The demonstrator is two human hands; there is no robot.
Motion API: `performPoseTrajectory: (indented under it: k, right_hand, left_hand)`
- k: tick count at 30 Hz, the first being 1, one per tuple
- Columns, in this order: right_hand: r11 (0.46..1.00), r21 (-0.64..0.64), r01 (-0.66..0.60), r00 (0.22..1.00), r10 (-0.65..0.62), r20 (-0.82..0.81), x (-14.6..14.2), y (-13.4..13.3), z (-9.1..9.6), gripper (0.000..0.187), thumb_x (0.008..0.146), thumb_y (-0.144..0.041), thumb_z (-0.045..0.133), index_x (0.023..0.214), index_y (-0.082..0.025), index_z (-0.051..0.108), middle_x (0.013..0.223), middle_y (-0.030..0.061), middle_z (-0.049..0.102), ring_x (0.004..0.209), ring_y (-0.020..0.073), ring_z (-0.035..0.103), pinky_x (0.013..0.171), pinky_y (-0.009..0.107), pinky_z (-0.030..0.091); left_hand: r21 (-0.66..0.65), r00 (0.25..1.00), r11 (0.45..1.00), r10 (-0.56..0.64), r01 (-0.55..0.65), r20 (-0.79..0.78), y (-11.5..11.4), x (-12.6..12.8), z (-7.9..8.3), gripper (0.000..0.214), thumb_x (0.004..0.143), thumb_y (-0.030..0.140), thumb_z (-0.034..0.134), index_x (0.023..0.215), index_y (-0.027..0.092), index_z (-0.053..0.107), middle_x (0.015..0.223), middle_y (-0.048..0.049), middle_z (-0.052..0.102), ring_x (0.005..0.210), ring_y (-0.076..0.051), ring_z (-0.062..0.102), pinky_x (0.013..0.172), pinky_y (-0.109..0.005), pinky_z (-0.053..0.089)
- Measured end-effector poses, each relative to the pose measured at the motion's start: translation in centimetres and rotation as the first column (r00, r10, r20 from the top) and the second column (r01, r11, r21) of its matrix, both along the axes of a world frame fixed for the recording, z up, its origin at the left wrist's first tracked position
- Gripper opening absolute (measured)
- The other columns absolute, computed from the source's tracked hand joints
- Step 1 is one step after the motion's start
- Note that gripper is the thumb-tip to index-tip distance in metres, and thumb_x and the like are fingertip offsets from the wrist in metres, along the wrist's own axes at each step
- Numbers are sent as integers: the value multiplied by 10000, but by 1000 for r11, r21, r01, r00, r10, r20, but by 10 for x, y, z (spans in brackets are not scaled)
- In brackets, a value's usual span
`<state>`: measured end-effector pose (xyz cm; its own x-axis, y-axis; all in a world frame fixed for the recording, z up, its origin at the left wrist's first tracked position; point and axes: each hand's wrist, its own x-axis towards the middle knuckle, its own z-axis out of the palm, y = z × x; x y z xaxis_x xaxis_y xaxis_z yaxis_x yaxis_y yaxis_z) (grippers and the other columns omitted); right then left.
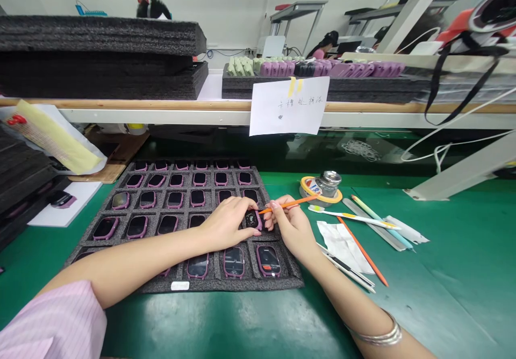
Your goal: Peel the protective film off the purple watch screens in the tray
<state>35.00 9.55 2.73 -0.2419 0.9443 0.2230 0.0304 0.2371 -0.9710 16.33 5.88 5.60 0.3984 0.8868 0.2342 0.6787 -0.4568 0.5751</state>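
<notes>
- The left hand [228,223] curls over the foam tray in a narrow shape, its fingertips [246,204] at the upper left of a pink-framed smartwatch body [252,220]. The view is too tight to tell whether they pinch the body or only steady it.
- The right hand [291,229] is narrowly closed on an orange-handled pick [288,204], held between thumb and fingers, with the tip pointing toward 9 o'clock at the top of the body.
- The body lies between the hands, at 3 o'clock from the left hand and 9 o'clock from the right, with neither clearly nearer. Its long axis runs roughly 12 to 6, and the pick lies nearly across it.
- The body sits in a cell of the dark foam tray [242,286], among rows of similar pink-framed bodies [268,259].
- On the green table [226,332], at 2 o'clock from the right hand, a metal jar [327,184] stands on a yellow tape roll [312,192].
- At 3 to 4 o'clock from that hand lie a white-handled brush [350,219], white wipes [342,246] and a long orange stick [363,251].
- A metal bangle [379,333] circles the right wrist.
</notes>
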Motion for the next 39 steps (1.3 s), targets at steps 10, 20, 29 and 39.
performPoseTrajectory:
  k: [10,20,29,39]
  right_hand:
    - [999,-31,-21,998,23,57,-1,4,4,515,835,-741,572,798,-236,478,605,-16,648,479,126,605,488,251,516]
    - [999,-33,-15,999,17,39,-3,6,5,532,821,-753,571,774,-236,456,581,-26,648,437,122,598,456,248,518]
    - [1000,-23,4,1000,-4,22,-3,4,2,510,837,-732,581,803,-238,458,592,-24,661,462,131,622,470,250,529]
    - [999,-33,-11,998,13,56,-2,4,5,519,826,-742,585,791,-244,446,579,-30,644,453,130,604,464,251,520]
  left_hand:
    - [21,1000,1000,2,-2,1,0,1,-1,404,812,253,771,1123,218,516,1191,-85,651,1151,-293,610,1035,-496,463]
    - [29,1000,999,18,-18,2,1,1,-1,429,800,259,777,1129,221,504,1169,-81,658,1139,-291,621,1013,-498,482]
    - [22,1000,1000,5,-5,10,1,1,-1,427,797,262,785,1117,220,505,1170,-80,656,1134,-282,620,1011,-496,482]
    - [55,1000,998,-1,2,-9,2,0,0,445,787,262,796,1130,199,519,1171,-92,645,1108,-287,609,993,-487,482]
